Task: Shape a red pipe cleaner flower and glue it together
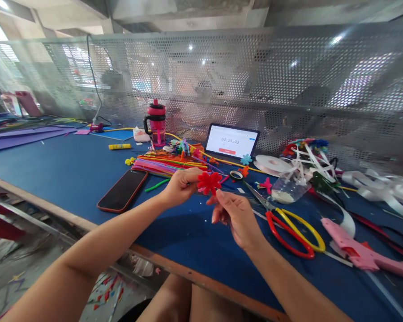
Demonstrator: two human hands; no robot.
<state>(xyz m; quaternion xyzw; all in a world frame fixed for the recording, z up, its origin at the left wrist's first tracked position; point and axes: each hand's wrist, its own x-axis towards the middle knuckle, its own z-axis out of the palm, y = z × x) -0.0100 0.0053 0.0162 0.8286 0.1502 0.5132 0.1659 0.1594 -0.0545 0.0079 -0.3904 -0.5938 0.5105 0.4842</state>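
A red felt flower [208, 182] is held up above the blue worktable, between my two hands. My left hand [181, 187] is closed around something thin behind the flower, probably its stem, though the fingers hide it. My right hand [237, 219] pinches at the flower's lower edge with its thumb and fingertips. Red-and-yellow-handled scissors [289, 232] lie just right of my right hand. A black phone in a red case [122, 191] lies left of my left hand.
A bundle of coloured pipe cleaners [168, 163] and a tablet showing a timer [231, 141] sit ahead on the blue table [87, 170]. A pink glue gun [362, 248], white ribbon [383, 190] and a pink bottle [156, 123] stand nearby. Perforated metal screens the back.
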